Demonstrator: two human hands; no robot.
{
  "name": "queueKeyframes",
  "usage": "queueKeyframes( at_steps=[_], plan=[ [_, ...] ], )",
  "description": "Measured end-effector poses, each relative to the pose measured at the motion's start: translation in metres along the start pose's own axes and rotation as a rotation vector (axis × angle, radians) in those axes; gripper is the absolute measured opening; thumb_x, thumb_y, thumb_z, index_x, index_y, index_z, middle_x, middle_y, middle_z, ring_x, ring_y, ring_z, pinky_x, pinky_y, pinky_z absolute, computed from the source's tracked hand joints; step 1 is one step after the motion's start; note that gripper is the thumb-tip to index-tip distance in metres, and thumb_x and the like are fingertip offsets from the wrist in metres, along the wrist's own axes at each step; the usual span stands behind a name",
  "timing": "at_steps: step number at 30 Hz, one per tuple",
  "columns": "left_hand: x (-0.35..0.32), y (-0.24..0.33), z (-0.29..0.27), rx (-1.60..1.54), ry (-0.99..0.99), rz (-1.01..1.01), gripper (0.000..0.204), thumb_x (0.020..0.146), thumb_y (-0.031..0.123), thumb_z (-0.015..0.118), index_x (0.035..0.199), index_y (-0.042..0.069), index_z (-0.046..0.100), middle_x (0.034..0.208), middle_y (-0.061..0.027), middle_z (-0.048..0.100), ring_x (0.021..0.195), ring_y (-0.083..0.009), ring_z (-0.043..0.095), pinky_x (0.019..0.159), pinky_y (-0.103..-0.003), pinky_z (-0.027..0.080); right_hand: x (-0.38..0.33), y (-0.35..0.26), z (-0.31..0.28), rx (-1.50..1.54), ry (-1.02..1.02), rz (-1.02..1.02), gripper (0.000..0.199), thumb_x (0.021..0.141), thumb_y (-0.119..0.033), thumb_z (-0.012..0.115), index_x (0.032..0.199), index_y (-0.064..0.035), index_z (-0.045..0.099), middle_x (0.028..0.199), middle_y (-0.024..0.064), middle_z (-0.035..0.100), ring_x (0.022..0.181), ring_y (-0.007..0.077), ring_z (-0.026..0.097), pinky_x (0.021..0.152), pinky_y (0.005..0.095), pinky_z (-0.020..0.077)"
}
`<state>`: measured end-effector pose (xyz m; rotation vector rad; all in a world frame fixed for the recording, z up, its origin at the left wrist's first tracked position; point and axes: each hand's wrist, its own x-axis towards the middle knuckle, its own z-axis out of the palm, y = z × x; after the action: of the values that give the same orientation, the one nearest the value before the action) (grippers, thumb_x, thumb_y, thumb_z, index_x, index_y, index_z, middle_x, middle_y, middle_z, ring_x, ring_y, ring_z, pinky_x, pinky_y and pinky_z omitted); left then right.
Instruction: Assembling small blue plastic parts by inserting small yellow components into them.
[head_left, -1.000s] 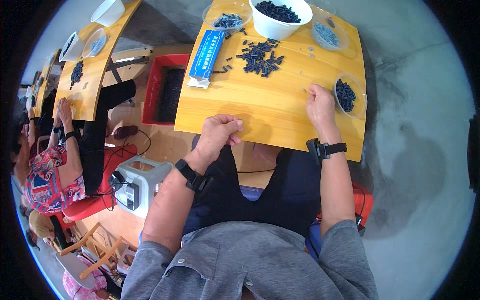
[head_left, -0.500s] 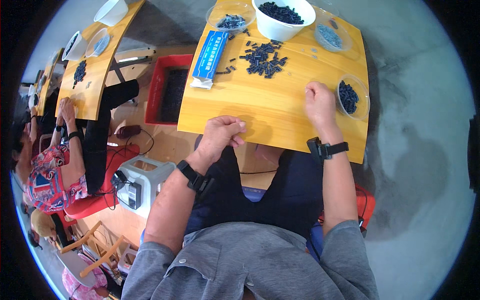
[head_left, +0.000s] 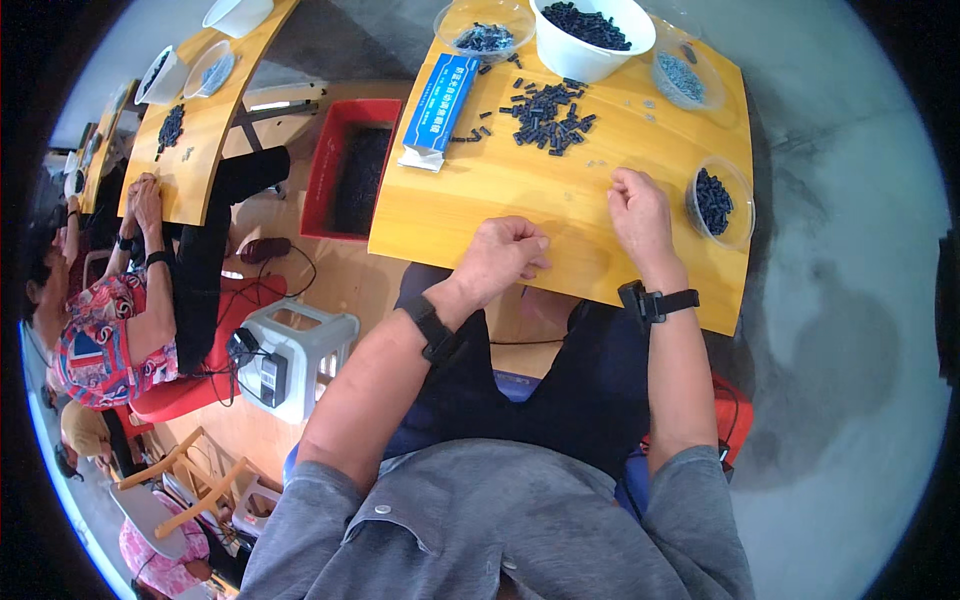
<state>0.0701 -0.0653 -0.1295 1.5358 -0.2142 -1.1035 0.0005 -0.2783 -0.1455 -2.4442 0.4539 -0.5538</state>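
My left hand (head_left: 503, 258) hovers at the near edge of the yellow wooden table (head_left: 420, 215), thumb and fingers pinched together; anything between them is too small to make out. To its right, my right hand (head_left: 641, 222) is over the table with its fingers curled closed, and what they hold, if anything, is hidden. A clear round tub of short black cylindrical pieces (head_left: 714, 201) stands just right of that hand. Beyond both hands lies a loose pile of the same black pieces (head_left: 548, 118). A few tiny pale bits (head_left: 596, 163) lie near my right hand.
A white bowl heaped with black pieces (head_left: 588, 62) stands at the back. Clear tubs of small parts (head_left: 484, 38) and bluish bits (head_left: 686, 80) flank it. A blue-and-white box (head_left: 437, 112) lies at left, above a red bin (head_left: 322, 185). Another person (head_left: 115, 330) works at the left table.
My left hand has moved right, closer to my right hand. The right hand stays closed and shifts slightly left over the table. The view has turned a little, moving the table rightward.
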Motion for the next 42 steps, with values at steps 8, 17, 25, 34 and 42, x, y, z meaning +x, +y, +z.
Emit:
queueKeyframes(
  at_steps=[8, 17, 25, 34, 42],
  plan=[
    [0.009, -0.005, 0.007, 0.218, 0.011, 0.094, 0.016, 0.088, 0.012, 0.059, 0.092, -0.003, 0.062, 0.084, -0.0081, 0.065, 0.069, -0.0119, 0.062, 0.064, -0.025, 0.051, 0.002, -0.01, 0.001, -0.09, -0.035, -0.068, 0.014, 0.077, -0.006, 0.061, 0.091, -0.0034, 0.06, 0.084, 0.0154, 0.06, 0.081, 0.035, 0.059, 0.071, 0.0418, 0.0478],
    [0.023, -0.002, 0.008, -0.006, -0.046, 0.127, 0.013, 0.087, 0.01, 0.058, 0.09, -0.002, 0.061, 0.103, -0.0128, 0.064, 0.084, -0.0114, 0.061, 0.074, -0.025, 0.05, 0.0, -0.013, -0.006, -0.018, -0.15, -0.045, 0.015, 0.078, -0.006, 0.058, 0.093, -0.003, 0.061, 0.087, 0.0166, 0.061, 0.082, 0.0359, 0.059, 0.073, 0.0425, 0.0477],
    [0.008, -0.018, 0.001, -0.001, -0.004, 0.163, 0.016, 0.088, 0.009, 0.058, 0.097, -0.005, 0.06, 0.1, -0.0094, 0.064, 0.089, -0.0141, 0.063, 0.075, -0.025, 0.049, -0.011, -0.033, -0.013, 0.022, -0.256, -0.081, 0.017, 0.078, -0.003, 0.057, 0.094, -0.0008, 0.06, 0.088, 0.0179, 0.061, 0.084, 0.0358, 0.059, 0.073, 0.0421, 0.0476],
    [-0.005, -0.014, -0.016, -0.202, 0.084, 0.078, 0.016, 0.09, 0.01, 0.056, 0.099, -0.003, 0.06, 0.088, -0.0072, 0.064, 0.079, -0.0131, 0.063, 0.067, -0.024, 0.05, -0.001, -0.025, 0.0, 0.053, -0.138, -0.088, 0.015, 0.078, -0.003, 0.057, 0.092, -0.0005, 0.061, 0.087, 0.0184, 0.061, 0.084, 0.0365, 0.059, 0.074, 0.0413, 0.0479],
    [-0.003, -0.01, -0.034, -0.292, 0.236, 0.092, 0.015, 0.09, 0.011, 0.058, 0.097, -0.002, 0.059, 0.086, -0.0079, 0.063, 0.073, -0.0148, 0.064, 0.064, -0.024, 0.05, 0.0, -0.039, 0.01, 0.128, -0.189, -0.063, 0.014, 0.077, -0.005, 0.058, 0.091, -0.0007, 0.061, 0.086, 0.0177, 0.061, 0.081, 0.0358, 0.059, 0.072, 0.042, 0.0477]
  ],
)
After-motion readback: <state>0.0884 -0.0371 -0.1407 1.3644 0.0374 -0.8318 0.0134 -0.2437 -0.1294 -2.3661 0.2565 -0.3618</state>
